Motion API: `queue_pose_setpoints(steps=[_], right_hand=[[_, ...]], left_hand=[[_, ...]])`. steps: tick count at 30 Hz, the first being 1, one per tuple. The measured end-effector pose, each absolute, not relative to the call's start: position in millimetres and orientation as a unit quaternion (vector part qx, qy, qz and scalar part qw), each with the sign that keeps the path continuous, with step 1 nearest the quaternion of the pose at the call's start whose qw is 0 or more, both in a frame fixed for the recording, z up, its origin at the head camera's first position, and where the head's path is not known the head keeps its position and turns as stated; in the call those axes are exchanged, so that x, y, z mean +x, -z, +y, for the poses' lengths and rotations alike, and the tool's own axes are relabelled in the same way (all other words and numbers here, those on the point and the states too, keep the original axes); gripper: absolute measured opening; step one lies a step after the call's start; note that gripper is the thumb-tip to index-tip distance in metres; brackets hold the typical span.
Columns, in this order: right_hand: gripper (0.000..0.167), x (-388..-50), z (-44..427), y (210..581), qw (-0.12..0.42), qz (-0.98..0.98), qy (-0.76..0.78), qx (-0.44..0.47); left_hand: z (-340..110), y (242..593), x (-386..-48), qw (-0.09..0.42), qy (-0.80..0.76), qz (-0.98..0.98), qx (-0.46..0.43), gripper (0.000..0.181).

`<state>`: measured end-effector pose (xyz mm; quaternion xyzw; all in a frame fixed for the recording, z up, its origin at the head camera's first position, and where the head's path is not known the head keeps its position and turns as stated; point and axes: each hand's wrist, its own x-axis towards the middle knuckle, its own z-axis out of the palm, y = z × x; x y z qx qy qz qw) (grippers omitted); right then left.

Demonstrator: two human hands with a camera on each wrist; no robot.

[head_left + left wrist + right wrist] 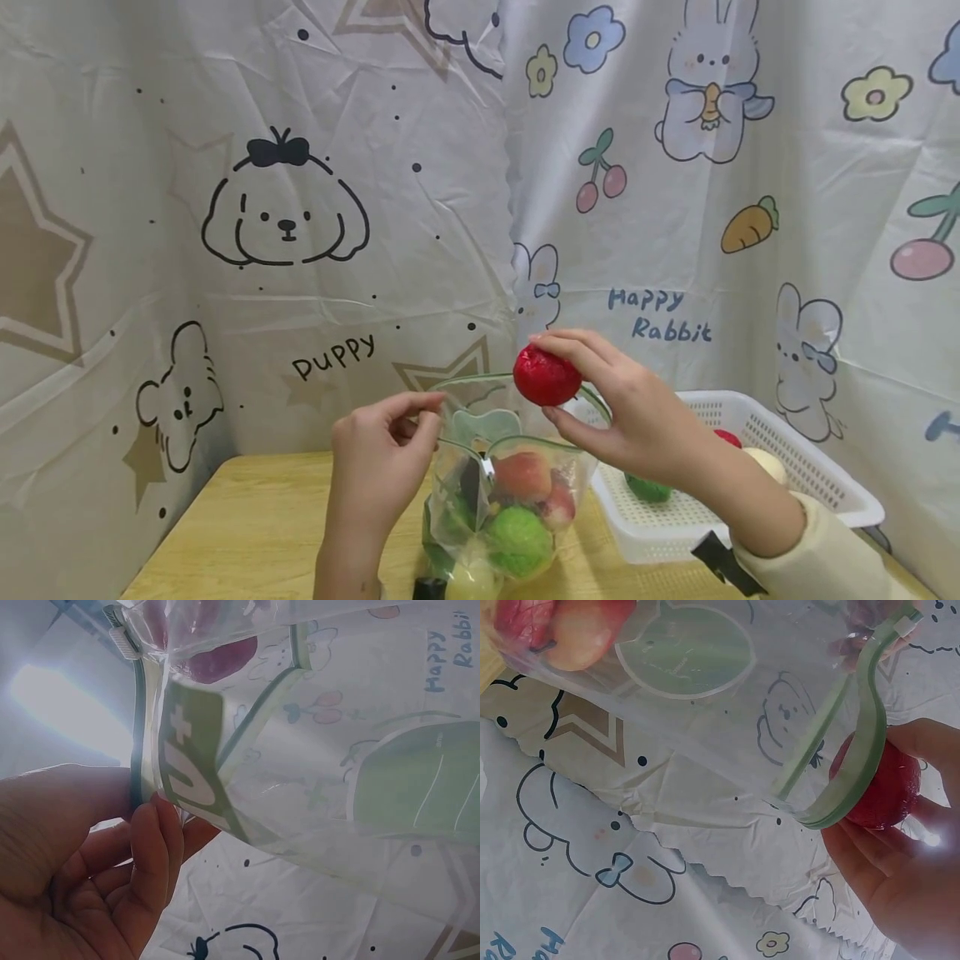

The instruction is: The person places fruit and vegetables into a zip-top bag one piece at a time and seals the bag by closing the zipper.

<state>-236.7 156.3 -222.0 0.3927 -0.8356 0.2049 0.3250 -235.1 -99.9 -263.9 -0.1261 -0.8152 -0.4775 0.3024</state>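
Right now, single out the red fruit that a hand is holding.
The shiny deep-red round fruit in the right hand, at the mouth of the clear bag; other reddish fruits are inside it, and a red piece lies in the white basket.

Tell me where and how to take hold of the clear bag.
Probably pinch the clear bag by its green-edged rim, from the left, as the left hand does: that rim is a thin strip above a body holding produce, and the right hand grips a red fruit opposite.
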Motion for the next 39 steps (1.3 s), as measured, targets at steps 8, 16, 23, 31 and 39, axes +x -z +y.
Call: queue_pose_setpoints(steps=[8,16,23,31,39], right_hand=[[0.065,-238,156,223,0.321,-0.836,-0.205,0.396],[0.065,-237,158,223,0.332,-0.837,-0.189,0.392],[0.062,-236,163,223,0.334,-0.836,-0.193,0.389],[0.054,-239,176,228,0.350,-0.848,-0.180,0.354],[0.045,-249,219,265,0.337,-0.883,-0.204,0.257]], left_hand=[[-100,264,-235,0.305,0.475,-0.816,-0.126,0.022],[-100,264,-235,0.307,0.472,-0.817,-0.128,0.021],[-99,264,-235,0.305,0.471,-0.817,-0.129,0.022],[-101,265,-234,0.309,0.472,-0.816,-0.126,0.022],[-100,264,-234,0.307,0.473,-0.817,-0.126,0.023]])
